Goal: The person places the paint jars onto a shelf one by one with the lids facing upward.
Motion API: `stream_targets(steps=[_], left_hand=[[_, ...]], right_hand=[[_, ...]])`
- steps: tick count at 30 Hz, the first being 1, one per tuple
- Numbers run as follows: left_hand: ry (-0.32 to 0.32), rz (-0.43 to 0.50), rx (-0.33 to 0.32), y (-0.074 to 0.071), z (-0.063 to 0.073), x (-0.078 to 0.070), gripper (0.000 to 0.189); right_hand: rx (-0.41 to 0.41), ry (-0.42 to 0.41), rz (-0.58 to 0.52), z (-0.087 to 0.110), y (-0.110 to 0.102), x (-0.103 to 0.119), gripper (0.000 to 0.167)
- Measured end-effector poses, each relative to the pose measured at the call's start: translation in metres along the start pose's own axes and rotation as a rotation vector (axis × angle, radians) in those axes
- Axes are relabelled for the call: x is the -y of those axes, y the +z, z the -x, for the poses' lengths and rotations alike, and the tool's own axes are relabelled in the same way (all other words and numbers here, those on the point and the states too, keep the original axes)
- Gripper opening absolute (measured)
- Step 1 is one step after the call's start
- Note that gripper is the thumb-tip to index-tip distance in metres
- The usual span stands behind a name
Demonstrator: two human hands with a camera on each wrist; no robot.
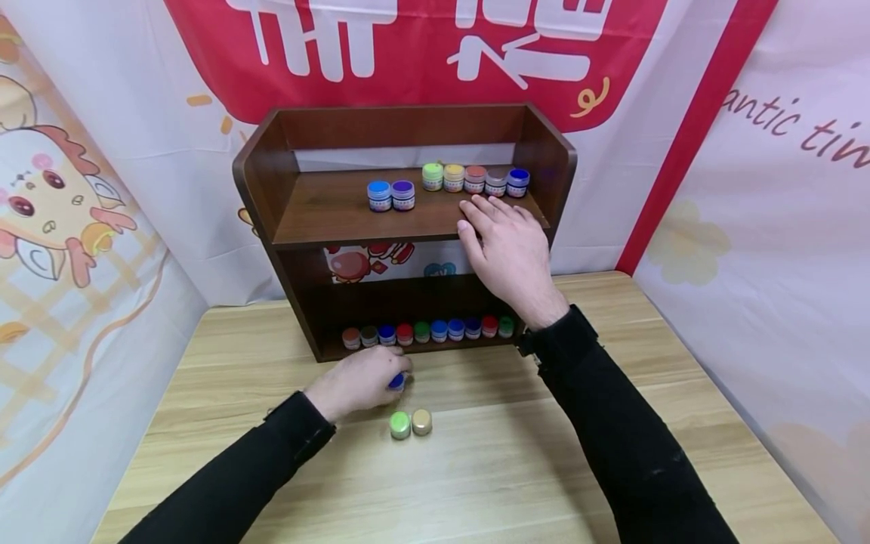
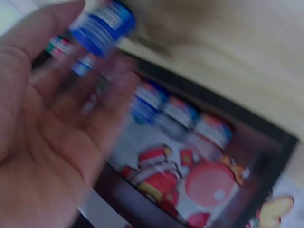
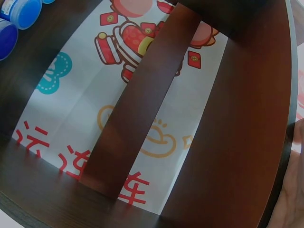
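My left hand [image 1: 360, 380] is low in front of the shelf unit, pinching a small blue paint jar [image 1: 396, 382] between thumb and fingertips. In the left wrist view that blue jar [image 2: 105, 27] shows at the fingertips, with the fingers blurred. On the table just nearer to me stand a light green jar [image 1: 400, 425] and a tan-lidded jar [image 1: 422, 422]. My right hand [image 1: 508, 253] lies over the front edge of the upper shelf [image 1: 326, 215], its fingers extended toward the jars there and holding nothing. Only part of the right hand [image 3: 289, 185] appears in the right wrist view.
On the upper shelf, a blue jar [image 1: 379, 196] and a purple jar [image 1: 403, 196] stand left of a row of several more, including a yellow jar [image 1: 453, 178]. Several jars, among them a red one [image 1: 404, 334], line the bottom shelf [image 1: 333, 350]. Printed cloth [image 1: 748, 227] hangs around the table.
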State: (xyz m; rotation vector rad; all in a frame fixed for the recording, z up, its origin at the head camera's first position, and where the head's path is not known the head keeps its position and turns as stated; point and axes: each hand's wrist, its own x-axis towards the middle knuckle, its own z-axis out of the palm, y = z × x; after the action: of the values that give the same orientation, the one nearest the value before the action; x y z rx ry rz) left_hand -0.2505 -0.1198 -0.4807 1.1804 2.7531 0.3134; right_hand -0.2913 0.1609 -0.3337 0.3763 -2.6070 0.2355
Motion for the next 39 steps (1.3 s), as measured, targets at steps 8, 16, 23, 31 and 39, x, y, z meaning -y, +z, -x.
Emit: stream_targets(steps=[8,16,23,31,39], left_hand=[[0.172,-0.009,0.098,-0.006,0.000,0.023,0.037],[0.158,0.018,0.079,-0.008,0.001,0.024,0.025],[0.100,0.045,-0.022,-0.022,0.005,0.017,0.022],[0.009,0.158,-0.103,-0.048,0.014,0.006,0.029],[0.028,0.194,-0.199,-0.072,0.023,0.000,0.032]], right_hand=[[-0.007,-0.004,0.000,0.000,0.000,0.001,0.061],[-0.008,0.000,0.002,-0.001,0.000,0.001,0.061],[-0.002,0.003,0.002,-0.001,0.000,0.000,0.061],[0.001,0.002,0.003,0.000,0.001,0.000,0.062],[-0.011,0.001,-0.002,0.000,0.001,0.000,0.061]])
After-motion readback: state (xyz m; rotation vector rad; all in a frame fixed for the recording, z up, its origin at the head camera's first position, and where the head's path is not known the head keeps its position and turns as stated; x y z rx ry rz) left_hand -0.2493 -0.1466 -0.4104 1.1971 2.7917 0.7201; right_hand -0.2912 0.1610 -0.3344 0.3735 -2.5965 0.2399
